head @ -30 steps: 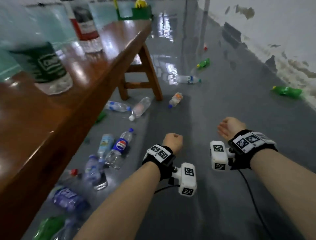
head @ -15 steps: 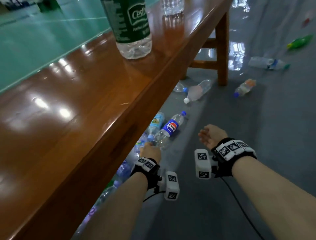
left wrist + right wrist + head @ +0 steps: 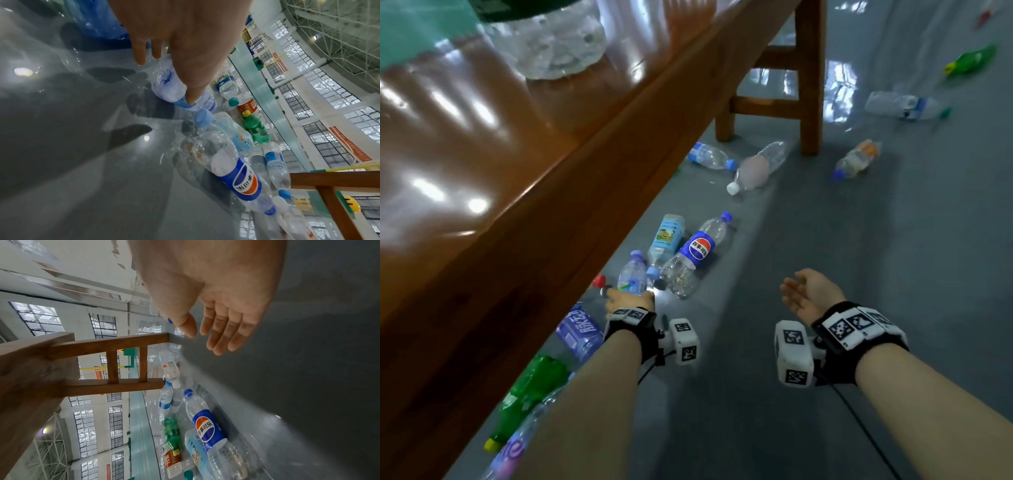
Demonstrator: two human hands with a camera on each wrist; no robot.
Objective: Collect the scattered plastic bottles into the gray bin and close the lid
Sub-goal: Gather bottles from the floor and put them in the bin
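Observation:
Several plastic bottles lie on the grey floor along the wooden table's edge. My left hand (image 3: pixel 627 302) reaches down to a small clear bottle with a blue cap (image 3: pixel 634 275). In the left wrist view its fingers (image 3: pixel 193 95) are stretched out and touch that bottle (image 3: pixel 167 81); no closed grip shows. Just beyond lie a Pepsi bottle (image 3: pixel 697 251) and a light-blue labelled bottle (image 3: pixel 668 236). My right hand (image 3: pixel 806 291) hovers over bare floor, palm turned up, fingers (image 3: pixel 224 335) relaxed and holding nothing. The gray bin is not in view.
The wooden table (image 3: pixel 517 178) overhangs on the left, its leg (image 3: pixel 810 85) ahead, and a clear bottle (image 3: pixel 551 41) stands on top. A purple-blue bottle (image 3: pixel 578 330) and a green one (image 3: pixel 530 390) lie near my left forearm. More bottles (image 3: pixel 756 168) lie scattered farther off.
My left hand, a fist in the air a second ago, has dropped left to the bottles by the table edge. The head has bent lower and closer. The right hand stays open.

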